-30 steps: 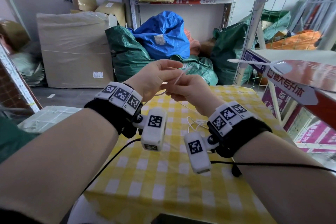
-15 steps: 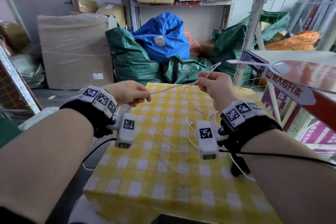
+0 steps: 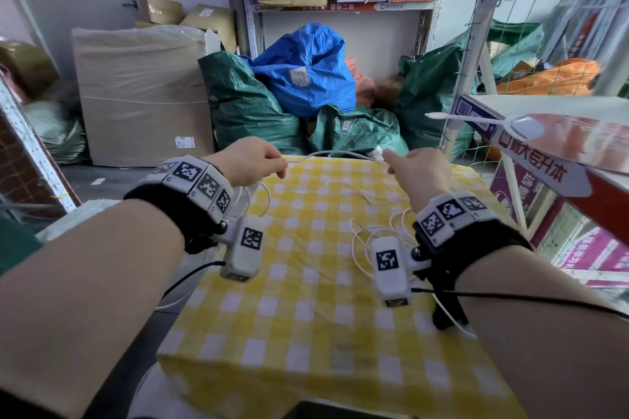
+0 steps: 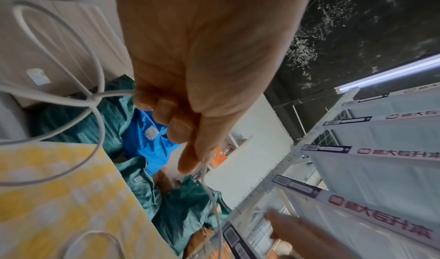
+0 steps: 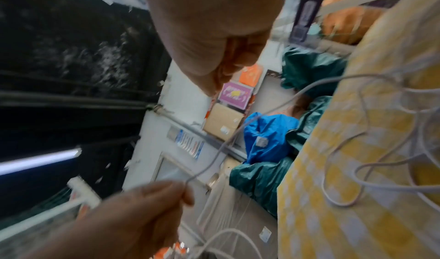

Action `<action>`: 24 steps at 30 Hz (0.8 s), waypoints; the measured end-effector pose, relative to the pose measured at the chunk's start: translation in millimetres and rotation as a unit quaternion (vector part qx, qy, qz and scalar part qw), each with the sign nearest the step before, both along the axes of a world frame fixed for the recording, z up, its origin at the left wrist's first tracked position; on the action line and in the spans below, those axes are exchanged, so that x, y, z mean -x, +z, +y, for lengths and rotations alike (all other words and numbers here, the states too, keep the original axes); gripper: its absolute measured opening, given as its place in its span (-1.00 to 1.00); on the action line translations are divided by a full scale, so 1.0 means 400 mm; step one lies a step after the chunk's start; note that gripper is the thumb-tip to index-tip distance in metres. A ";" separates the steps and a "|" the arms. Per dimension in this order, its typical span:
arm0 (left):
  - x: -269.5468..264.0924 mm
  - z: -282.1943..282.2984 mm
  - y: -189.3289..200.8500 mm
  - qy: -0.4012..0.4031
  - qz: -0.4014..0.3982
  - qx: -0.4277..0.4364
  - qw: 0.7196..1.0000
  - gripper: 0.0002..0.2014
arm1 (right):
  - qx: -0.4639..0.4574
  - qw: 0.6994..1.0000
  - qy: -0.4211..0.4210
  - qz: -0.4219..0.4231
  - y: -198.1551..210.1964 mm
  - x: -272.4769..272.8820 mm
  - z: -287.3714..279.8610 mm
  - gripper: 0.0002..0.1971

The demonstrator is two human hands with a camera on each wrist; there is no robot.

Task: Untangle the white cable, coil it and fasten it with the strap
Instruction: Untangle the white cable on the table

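Observation:
The white cable (image 3: 326, 152) stretches in a shallow arc above the far edge of the yellow checked table (image 3: 306, 316). My left hand (image 3: 280, 165) pinches one part of it, and a loop (image 4: 114, 93) hangs from the curled fingers. My right hand (image 3: 394, 160) is level with the left, fingers curled and one digit stretched toward the cable. In the right wrist view the cable (image 5: 238, 131) passes beside that hand (image 5: 214, 27) without touching it. Loose loops (image 3: 374, 231) lie on the cloth. I cannot tell if the black piece (image 3: 446, 316) under my right forearm is the strap.
A metal rack with a red and white board (image 3: 544, 153) juts in at the right, a white handle (image 3: 459, 117) sticking out from it. Blue (image 3: 306, 71) and green sacks (image 3: 245, 105) pile up behind the table. A large wrapped box (image 3: 143, 95) stands at the left.
My hands were together a second ago and have drawn apart, pulling a length of cable out between them. The right hand has come down from its raised position and no longer pinches the cable.

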State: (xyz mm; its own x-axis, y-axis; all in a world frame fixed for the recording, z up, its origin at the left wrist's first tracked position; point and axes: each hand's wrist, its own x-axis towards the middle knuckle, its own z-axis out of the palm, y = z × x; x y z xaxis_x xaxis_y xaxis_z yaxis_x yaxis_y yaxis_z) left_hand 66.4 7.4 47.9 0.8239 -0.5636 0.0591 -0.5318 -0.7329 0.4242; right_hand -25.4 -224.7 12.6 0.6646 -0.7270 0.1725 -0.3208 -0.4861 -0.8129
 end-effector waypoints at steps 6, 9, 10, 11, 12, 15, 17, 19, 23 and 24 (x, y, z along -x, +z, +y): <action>0.036 -0.063 0.009 -0.038 0.047 0.012 0.998 -0.74 | 0.171 0.944 0.272 -0.074 0.045 0.001 0.132 -0.76; 0.045 -0.068 0.013 -0.071 0.070 0.044 0.994 -0.72 | 0.205 0.913 0.352 0.018 0.036 0.000 0.149 -0.77; 0.046 -0.066 0.012 -0.074 0.082 0.060 0.992 -0.71 | 0.212 0.913 0.348 0.018 0.032 -0.001 0.147 -0.78; 0.043 -0.061 0.011 -0.071 0.088 0.074 0.991 -0.71 | 0.211 0.918 0.336 0.008 0.029 -0.002 0.143 -0.77; 0.038 -0.057 0.009 -0.063 0.090 0.086 0.990 -0.71 | 0.199 0.928 0.315 -0.009 0.024 -0.004 0.136 -0.76; 0.010 -0.032 0.003 -0.031 0.106 0.124 0.986 -0.67 | 0.152 0.964 0.214 -0.048 0.018 -0.006 0.099 -0.71; -0.012 -0.005 -0.002 0.006 0.098 0.117 0.988 -0.62 | 0.133 0.982 0.130 -0.039 0.011 -0.009 0.052 -0.69; -0.031 0.026 -0.013 0.057 0.071 0.087 0.992 -0.59 | 0.089 0.995 0.043 -0.024 -0.003 -0.010 -0.013 -0.69; -0.061 0.066 -0.046 0.134 0.105 0.088 0.981 -0.63 | 0.059 0.994 -0.024 0.094 -0.023 0.007 -0.082 -0.68; -0.059 0.064 -0.049 0.137 0.123 0.094 0.979 -0.65 | 0.082 0.987 -0.019 0.139 -0.022 0.014 -0.075 -0.69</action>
